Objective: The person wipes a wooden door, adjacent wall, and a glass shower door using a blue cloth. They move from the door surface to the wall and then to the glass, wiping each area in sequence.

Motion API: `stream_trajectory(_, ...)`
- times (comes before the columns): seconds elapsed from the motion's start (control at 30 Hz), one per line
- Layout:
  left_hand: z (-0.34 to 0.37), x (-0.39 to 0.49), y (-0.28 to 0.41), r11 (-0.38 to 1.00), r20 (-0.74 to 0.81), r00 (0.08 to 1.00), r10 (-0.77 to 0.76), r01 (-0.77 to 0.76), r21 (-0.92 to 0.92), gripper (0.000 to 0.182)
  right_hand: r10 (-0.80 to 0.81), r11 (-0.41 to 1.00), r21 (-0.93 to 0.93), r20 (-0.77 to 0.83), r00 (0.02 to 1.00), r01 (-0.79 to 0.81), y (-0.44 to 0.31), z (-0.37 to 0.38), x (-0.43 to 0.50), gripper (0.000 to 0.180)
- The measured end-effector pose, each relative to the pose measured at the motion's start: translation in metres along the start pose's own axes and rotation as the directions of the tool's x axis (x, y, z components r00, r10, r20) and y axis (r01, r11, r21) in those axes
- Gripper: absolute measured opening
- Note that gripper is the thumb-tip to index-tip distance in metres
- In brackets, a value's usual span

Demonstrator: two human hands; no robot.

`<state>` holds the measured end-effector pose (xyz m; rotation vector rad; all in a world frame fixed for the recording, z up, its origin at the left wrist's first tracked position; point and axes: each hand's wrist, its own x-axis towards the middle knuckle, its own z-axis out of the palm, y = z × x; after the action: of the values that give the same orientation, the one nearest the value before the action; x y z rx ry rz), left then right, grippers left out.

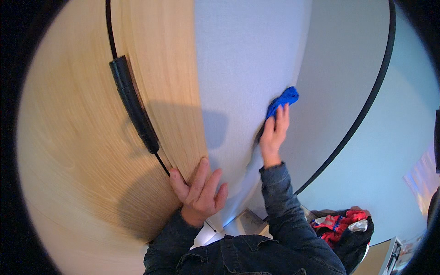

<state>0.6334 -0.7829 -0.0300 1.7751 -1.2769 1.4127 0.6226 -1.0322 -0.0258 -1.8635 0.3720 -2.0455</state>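
Note:
My right hand (275, 134) presses a bunched blue cloth (282, 101) against a pale grey wall (247, 62), near the line where a darker grey surface (326, 75) begins. The fingers lie over the cloth's lower part. Lower and to the left, my left hand (201, 192) has its fingers spread. Its fingertips are at the edge of a light wood-grain panel (175, 86), next to a thin black cable (161, 164). I see nothing held in it. A thick black sleeve (134, 103) covers part of that cable above my left hand.
A black curved strip (364, 117) runs down the right side. At the lower right is a heap of red, white and black fabric (340, 227). Beyond it stands a pale box-like piece (380, 256). A brownish panel (251, 221) shows low between my arms.

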Motion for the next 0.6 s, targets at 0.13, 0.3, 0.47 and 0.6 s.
stream_trajectory(0.13, -0.001, 0.001, 0.001, 1.0, -0.017, 1.0, -0.012, 0.012, -0.019, 0.029, -0.234, 0.959, 0.203, 0.176, 0.956, 0.198, -0.059, -0.01, -0.047, 0.031)
stream_trajectory(0.3, -0.004, 0.0, 0.001, 0.999, 0.028, 0.999, -0.016, 0.017, -0.04, 0.028, -0.576, 0.806, 0.313, 0.214, 0.789, 0.503, -0.059, -0.013, -0.024, 0.03)
stream_trajectory(0.47, -0.003, -0.002, 0.001, 0.997, 0.021, 0.999, -0.034, 0.035, -0.063, 0.028, -0.24, 0.966, 0.093, -0.04, 0.97, 0.243, 0.002, 0.005, 0.044, 0.031)
stream_trajectory(0.6, -0.003, -0.003, 0.001, 0.997, 0.035, 0.999, -0.038, 0.041, -0.071, 0.028, 0.241, 0.969, 0.069, -0.071, 0.968, -0.236, 0.004, 0.009, 0.061, 0.037)
